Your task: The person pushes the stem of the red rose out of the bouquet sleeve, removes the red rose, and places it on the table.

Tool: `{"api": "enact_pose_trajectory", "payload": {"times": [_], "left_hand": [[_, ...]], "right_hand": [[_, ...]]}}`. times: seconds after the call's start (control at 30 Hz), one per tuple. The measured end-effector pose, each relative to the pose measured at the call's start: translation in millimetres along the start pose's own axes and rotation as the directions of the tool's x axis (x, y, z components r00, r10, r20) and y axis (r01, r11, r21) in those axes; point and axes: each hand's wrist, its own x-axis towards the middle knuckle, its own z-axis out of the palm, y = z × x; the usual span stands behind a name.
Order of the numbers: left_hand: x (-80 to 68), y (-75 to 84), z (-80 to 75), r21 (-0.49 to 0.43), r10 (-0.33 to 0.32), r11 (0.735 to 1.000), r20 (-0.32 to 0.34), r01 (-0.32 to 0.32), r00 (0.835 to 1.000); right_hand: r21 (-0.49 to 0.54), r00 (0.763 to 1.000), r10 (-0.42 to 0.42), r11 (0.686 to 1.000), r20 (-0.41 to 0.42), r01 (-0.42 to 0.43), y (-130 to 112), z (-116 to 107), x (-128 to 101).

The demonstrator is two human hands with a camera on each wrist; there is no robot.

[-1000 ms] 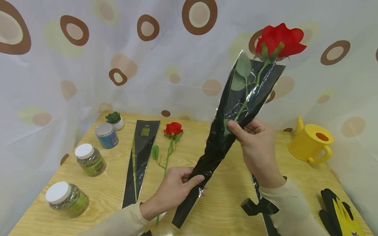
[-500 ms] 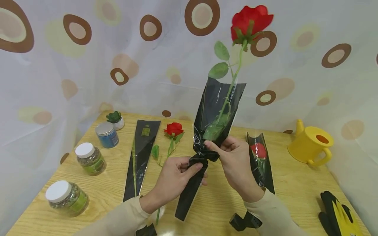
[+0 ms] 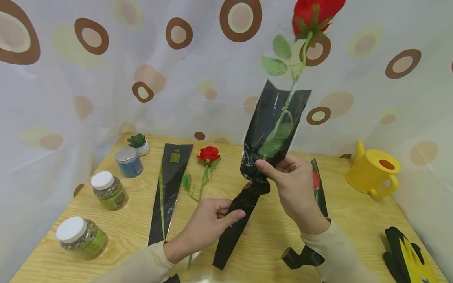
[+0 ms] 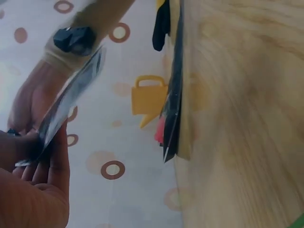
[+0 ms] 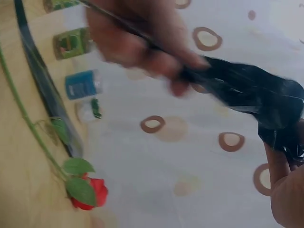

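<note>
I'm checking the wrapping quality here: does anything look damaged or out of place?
Yes: the black sleeve looks twisted and crumpled between the left hand and right hand, unlike the flat sleeve on the table. The held rose's red bloom also stands well above the crumpled one's open top. Nothing looks spilled.

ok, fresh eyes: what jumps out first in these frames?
The big red rose at the head view's top edge, its stem running down into a crumpled black sleeve that the left hand and right hand grip. Then the yellow watering can at right, and another red rose lying left of the sleeve.
</note>
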Motion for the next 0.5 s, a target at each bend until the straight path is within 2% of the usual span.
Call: {"api": "enact_pose_trajectory", "payload": {"times": [0.1,0.27,0.3,0.37,0.5], "left_hand": [[-5.8,-2.9,-0.3,0.022,-0.028,0.999,0.061,0.027,0.998],[-8.3,-2.9,-5.0,0.062,-0.07,0.996,0.203,0.059,0.977],[-6.9,-1.8,-6.0,0.085,-0.067,0.995,0.205,0.051,0.976],[-2.7,2.6,-7.0,0.073,-0.058,0.996,0.187,0.045,0.981],[8.7,12.8,-4.4,0.082,0.011,0.997,0.038,-0.014,0.999]], "right_hand": [[0.098,1.0,-0.031,0.995,0.0,0.031,-10,-8,8],[0.137,0.998,-0.058,0.989,-0.013,0.059,-21,-15,16],[0.142,0.998,-0.063,0.988,-0.011,0.064,-22,-16,16],[0.149,0.997,-0.072,0.986,-0.002,0.072,-21,-15,16],[0.11,0.998,-0.055,0.993,0.041,0.05,-18,-9,11]]}}
